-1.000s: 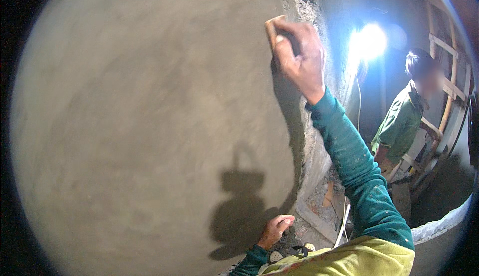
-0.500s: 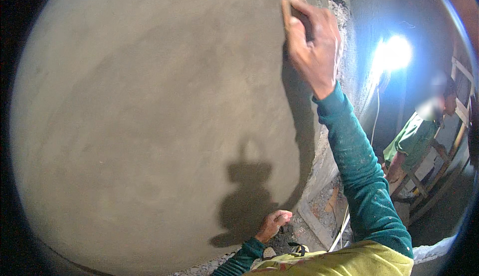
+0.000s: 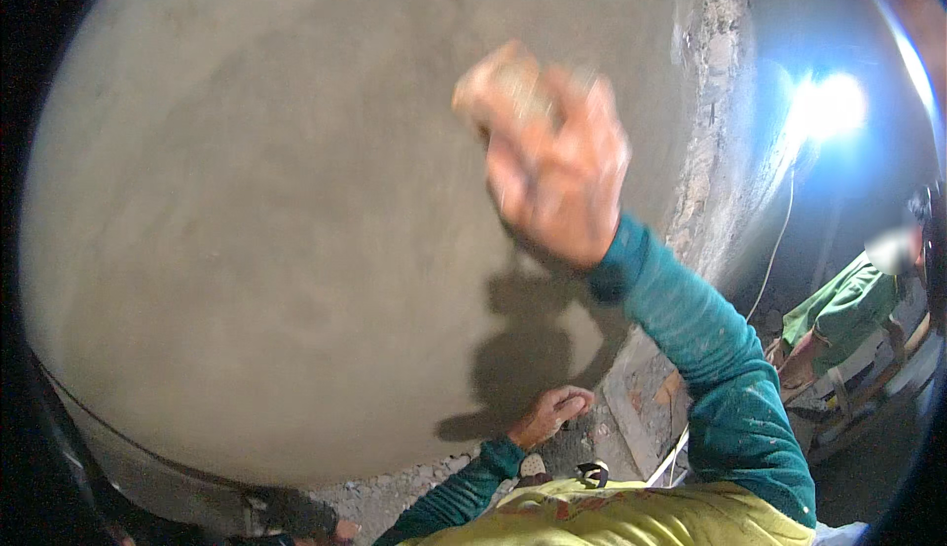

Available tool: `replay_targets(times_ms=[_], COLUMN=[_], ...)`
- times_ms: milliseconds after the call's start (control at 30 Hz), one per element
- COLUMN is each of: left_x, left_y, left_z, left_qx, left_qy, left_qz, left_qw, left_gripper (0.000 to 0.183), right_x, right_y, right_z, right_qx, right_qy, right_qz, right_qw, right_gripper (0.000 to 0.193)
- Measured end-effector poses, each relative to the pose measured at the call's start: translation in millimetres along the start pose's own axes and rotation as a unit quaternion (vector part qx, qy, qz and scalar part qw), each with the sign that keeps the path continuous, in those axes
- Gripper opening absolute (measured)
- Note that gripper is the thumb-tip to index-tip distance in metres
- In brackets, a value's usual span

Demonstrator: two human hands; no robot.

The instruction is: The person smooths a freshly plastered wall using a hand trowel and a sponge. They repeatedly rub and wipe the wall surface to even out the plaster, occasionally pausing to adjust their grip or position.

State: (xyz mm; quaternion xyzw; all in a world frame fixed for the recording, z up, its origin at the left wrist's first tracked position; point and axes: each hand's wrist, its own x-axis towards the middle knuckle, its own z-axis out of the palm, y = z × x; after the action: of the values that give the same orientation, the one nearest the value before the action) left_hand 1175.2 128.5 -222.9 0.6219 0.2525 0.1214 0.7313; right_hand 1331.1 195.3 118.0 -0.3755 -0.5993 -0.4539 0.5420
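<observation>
A flat, tan block [image 3: 505, 87], blurred by motion, is gripped in my raised right hand [image 3: 567, 166]. The fingers wrap its near side, and the block is at the grey plastered wall [image 3: 296, 230]; whether it touches the surface I cannot tell. Low by the wall's bottom right edge, my left hand [image 3: 554, 416] hangs with its fingers curled together. What it holds, if anything, is hidden. My shadow falls on the plaster between the two hands.
A rough, broken wall edge [image 3: 705, 102] runs down right of the plaster. Beyond it shine a bright lamp [image 3: 829, 107] with a hanging cable [image 3: 779, 240] and a person in green [image 3: 848, 309]. Rubble [image 3: 380, 497] and a board [image 3: 626, 423] lie below. Dark clothing [image 3: 296, 514] shows lower left.
My right hand has moved left and down from the wall's right edge with the block, whose broad face now shows. The view has shifted, bringing dark clothing in at lower left.
</observation>
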Motion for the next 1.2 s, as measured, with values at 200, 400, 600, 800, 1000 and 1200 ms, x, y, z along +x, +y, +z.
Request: replay_targets(times_ms=[200,400,600,800,1000,1200], left_x=[-33.7,-44.0,-103.0,-114.4,-172.8,-179.3], left_y=[-25.6,15.0,13.7,17.6,-48.1,-2.3], left_z=[-12.3,0.5,-25.4,-43.6,-86.7,-100.8], left_qx=[-0.032,-0.002,0.106,0.177,0.121,0.193], left_qy=[0.077,0.109,0.251,0.224,0.216,0.197], left_qz=[0.044,0.055,0.078,0.139,0.050,0.147], left_qw=[0.996,0.993,0.959,0.948,0.968,0.950], left_gripper=[0.038,0.038,0.030,0.026,0.041,0.034], right_x=[-34.2,-44.5,-69.5,-103.4,-156.0,-174.2], right_y=[55.4,-37.8,-11.3,-94.9,-95.4,-162.7], right_z=[-0.5,17.2,3.6,31.0,24.4,49.6], right_qx=[-0.032,0.029,0.026,0.043,-0.001,-0.035], right_qy=[0.001,-0.052,-0.008,-0.035,0.032,0.012], right_qz=[0.098,0.039,0.184,0.117,0.259,0.169], right_qw=[0.995,0.997,0.983,0.991,0.965,0.985], right_gripper=[0.045,0.040,0.042,0.049,0.045,0.029])
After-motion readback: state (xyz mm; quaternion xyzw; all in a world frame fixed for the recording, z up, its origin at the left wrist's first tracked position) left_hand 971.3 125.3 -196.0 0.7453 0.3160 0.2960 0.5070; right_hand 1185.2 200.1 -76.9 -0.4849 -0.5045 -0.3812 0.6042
